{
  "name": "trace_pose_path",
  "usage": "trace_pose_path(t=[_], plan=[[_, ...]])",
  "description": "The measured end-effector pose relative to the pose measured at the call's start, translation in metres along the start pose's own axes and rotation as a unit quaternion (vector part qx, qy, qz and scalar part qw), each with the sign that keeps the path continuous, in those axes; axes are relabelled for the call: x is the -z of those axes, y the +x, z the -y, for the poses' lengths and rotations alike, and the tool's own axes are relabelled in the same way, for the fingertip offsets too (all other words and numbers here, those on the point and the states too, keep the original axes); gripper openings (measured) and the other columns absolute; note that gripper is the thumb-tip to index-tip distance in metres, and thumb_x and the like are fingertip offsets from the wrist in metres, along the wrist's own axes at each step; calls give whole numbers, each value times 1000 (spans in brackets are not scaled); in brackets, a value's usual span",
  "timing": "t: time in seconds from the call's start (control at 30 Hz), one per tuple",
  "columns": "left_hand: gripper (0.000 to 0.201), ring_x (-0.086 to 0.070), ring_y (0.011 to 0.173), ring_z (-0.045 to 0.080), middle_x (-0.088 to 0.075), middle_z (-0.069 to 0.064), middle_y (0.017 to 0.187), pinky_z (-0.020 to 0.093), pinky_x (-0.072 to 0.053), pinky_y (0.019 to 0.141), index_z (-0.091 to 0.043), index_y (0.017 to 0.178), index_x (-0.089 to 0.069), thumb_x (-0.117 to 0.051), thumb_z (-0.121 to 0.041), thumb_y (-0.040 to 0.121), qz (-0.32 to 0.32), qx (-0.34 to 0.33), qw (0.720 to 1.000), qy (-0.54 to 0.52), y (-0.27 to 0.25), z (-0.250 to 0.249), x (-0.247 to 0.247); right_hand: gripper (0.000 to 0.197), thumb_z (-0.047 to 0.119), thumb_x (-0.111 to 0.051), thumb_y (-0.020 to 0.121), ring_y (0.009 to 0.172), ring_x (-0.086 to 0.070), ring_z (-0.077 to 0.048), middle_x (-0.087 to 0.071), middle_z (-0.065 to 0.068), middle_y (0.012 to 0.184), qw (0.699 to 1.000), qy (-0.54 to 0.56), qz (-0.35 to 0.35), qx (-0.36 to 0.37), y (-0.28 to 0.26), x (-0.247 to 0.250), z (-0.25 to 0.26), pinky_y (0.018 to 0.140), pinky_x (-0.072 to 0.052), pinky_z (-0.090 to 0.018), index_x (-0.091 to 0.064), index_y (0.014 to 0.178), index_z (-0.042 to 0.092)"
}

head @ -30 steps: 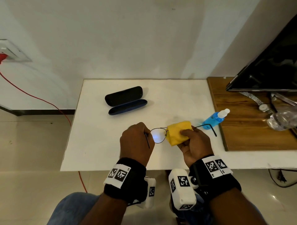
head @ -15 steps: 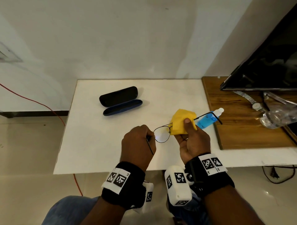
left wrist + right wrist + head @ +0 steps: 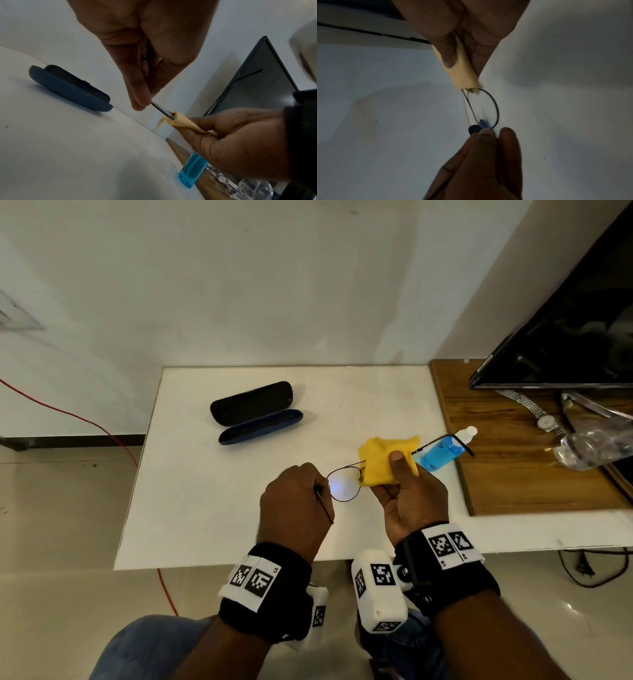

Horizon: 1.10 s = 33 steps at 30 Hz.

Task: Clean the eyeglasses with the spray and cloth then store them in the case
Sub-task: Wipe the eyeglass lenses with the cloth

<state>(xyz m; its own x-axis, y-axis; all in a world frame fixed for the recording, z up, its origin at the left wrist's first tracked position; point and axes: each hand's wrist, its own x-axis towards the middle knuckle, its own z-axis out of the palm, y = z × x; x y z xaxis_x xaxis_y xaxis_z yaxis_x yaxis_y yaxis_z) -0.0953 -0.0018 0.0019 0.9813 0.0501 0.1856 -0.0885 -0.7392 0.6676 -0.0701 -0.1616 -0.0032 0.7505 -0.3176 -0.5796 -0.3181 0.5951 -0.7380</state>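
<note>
Thin black wire eyeglasses (image 3: 344, 485) hang above the white table (image 3: 212, 508). My left hand (image 3: 298, 498) pinches the frame at its left end (image 3: 159, 108), by the temple. My right hand (image 3: 407, 494) pinches a folded yellow cloth (image 3: 383, 460) around the right lens, thumb on top (image 3: 462, 73); that lens is hidden inside the cloth. The uncovered lens (image 3: 485, 108) shows between the two hands. The blue spray bottle (image 3: 443, 450) lies on the table's right edge behind the right hand. The dark eyeglass case (image 3: 257, 414) lies open at the back left.
A wooden board (image 3: 531, 470) adjoins the table on the right, holding a wristwatch (image 3: 541, 419), a clear plastic bottle (image 3: 596, 446) and a dark screen (image 3: 575, 337). A red cable (image 3: 85, 419) runs along the floor at left.
My right hand turned palm-up and lifted the cloth-wrapped lens up and away, toward the spray bottle. The left hand kept its hold on the frame's left end.
</note>
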Motion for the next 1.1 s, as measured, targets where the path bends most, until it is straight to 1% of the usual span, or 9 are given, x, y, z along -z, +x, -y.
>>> trace_pose_path(t=[0.07,0.23,0.4,0.57,0.77,0.83,0.9,0.97,1.1], plan=[[14,-59,57,24,-62,1,62,35,-49,52,-11,66,-59,-69,-6,75,1,13,1000,9,0,1,1,14,4,-62,93,91,-72,-25,-74,-8,100,1000,-21,2,1,3,2,0,74,-60,-38,-67,103,13],[21,-58,56,21,-60,0,60,27,-42,51,-13,65,-58,-73,1,70,-8,4,1000,23,4,7,8,29,5,-64,91,103,-67,-33,-70,-15,114,998,-41,15,-51,6,4,-1,78,-58,-44,-63,120,10],[20,-56,54,22,-59,1,59,29,-41,49,-11,64,-57,-72,1,71,-12,5,999,37,6,11,9,37,-1,-63,90,93,-71,-27,-72,-14,110,999,-19,12,-45,7,5,-1,69,-61,-35,-61,126,8],[23,-55,54,21,-59,0,59,26,-36,51,-13,64,-56,-72,2,70,-7,11,999,32,2,5,3,18,20,-62,95,101,-71,-31,-71,-16,111,999,-32,-9,-21,5,5,-4,77,-60,-39,-67,109,9],[19,-56,55,22,-59,0,60,25,-38,52,-13,65,-57,-70,-1,71,-14,6,999,35,1,10,4,26,-4,-72,82,97,-70,-31,-72,-13,101,996,-86,-6,5,9,3,-6,73,-60,-37,-67,101,13],[15,-53,53,22,-57,2,58,24,-35,52,-11,64,-56,-66,-5,73,-23,-2,999,36,1,9,4,22,5,-76,81,95,-70,-31,-72,-12,100,996,-82,-20,6,10,4,-7,72,-60,-38,-66,99,13],[19,-52,53,20,-56,1,58,24,-35,52,-11,64,-56,-70,-2,74,-24,-5,999,31,0,6,3,32,26,-80,80,93,-71,-29,-72,-11,102,994,-94,-47,8,11,5,-6,74,-62,-41,-65,105,12],[22,-53,54,20,-57,0,58,25,-36,51,-12,64,-56,-73,1,72,-16,1,999,32,-1,2,1,39,32,-80,78,93,-71,-28,-72,-12,104,991,-119,-53,13,13,8,-7,76,-62,-43,-66,108,11],[23,-57,54,22,-60,0,59,24,-36,51,-13,65,-59,-77,0,69,-6,19,999,42,-1,4,-1,30,4,-76,81,96,-71,-28,-71,-12,107,994,-107,-26,9,12,7,-5,75,-61,-38,-66,107,15]])
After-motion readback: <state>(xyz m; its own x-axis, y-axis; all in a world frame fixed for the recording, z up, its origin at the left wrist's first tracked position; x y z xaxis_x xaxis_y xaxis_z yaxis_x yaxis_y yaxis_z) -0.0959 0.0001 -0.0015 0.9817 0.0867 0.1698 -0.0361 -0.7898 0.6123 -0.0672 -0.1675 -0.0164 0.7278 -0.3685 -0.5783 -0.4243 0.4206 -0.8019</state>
